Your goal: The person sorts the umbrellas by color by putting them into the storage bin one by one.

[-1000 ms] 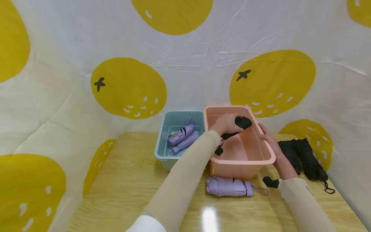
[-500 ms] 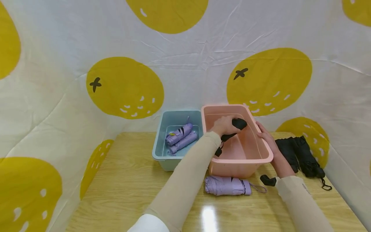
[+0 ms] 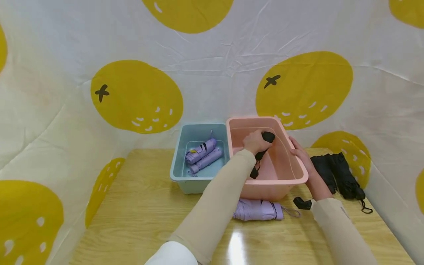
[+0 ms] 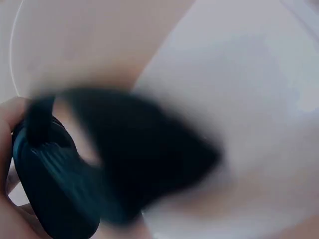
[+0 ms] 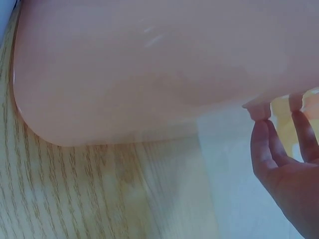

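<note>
My left hand (image 3: 254,142) grips a black folded umbrella (image 3: 268,137) inside the pink bin (image 3: 265,186), above its floor. Most of the umbrella's body is hidden by the hand. In the left wrist view the black umbrella (image 4: 55,194) shows a rounded end and a strap, with a large dark blur in front. My right hand (image 3: 303,154) holds the pink bin's right rim from outside; in the right wrist view its bent fingers (image 5: 261,142) reach up to the rim. A lilac folded umbrella (image 3: 260,210) lies on the table before the bin, partly covered by my left sleeve.
Left of the pink bin, touching it, stands a blue bin (image 3: 193,179) with two lilac folded umbrellas (image 3: 202,157) inside. Black folded umbrellas (image 3: 344,176) lie on the wooden table (image 3: 139,206) at the right. A cloth (image 3: 205,88) printed with yellow fruit hangs behind.
The head view has shifted, so everything sits slightly further left and up. The left hand is a little lower in the bin and the umbrella tilts more steeply. The right hand keeps its hold.
</note>
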A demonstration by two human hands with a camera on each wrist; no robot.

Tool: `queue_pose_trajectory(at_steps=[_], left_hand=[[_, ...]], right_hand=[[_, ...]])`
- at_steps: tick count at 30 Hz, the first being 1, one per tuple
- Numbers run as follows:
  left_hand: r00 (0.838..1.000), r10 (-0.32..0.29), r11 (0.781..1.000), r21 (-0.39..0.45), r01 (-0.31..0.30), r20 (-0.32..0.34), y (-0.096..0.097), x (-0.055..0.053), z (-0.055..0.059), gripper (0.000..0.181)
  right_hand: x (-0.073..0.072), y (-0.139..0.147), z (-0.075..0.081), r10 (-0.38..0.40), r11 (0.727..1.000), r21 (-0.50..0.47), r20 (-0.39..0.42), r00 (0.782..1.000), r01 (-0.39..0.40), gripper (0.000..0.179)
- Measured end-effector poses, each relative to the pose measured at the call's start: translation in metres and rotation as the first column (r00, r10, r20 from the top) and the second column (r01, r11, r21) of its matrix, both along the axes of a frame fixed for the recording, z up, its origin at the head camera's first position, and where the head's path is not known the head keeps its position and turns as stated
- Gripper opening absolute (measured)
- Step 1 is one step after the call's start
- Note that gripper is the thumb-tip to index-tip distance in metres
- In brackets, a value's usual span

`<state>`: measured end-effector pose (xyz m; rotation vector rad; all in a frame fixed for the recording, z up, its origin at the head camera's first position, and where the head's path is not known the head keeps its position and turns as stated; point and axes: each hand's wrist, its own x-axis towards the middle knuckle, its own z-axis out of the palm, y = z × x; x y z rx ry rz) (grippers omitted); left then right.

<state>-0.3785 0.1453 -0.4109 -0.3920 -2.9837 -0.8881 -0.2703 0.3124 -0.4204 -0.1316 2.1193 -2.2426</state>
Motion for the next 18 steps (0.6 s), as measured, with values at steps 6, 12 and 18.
queue_pose_trajectory(at_steps=[6,12,18], left_hand=[[0.998,0.025,0.999,0.026,-0.026,0.053,0.002,0.004,-0.003,0.062],[0.988,0.118,0.992,0.035,-0.122,0.095,0.006,-0.002,-0.009,0.061],[0.972,0.197,0.979,0.022,-0.201,0.130,0.011,-0.009,-0.016,0.061]], right_hand=[[0.000,-0.001,0.003,-0.003,1.000,-0.006,0.023,1.000,0.004,0.058],[-0.001,-0.001,0.004,-0.018,1.000,-0.006,0.028,0.999,0.018,0.058],[0.000,0.000,0.005,-0.015,1.000,0.004,0.027,1.000,0.015,0.059]])
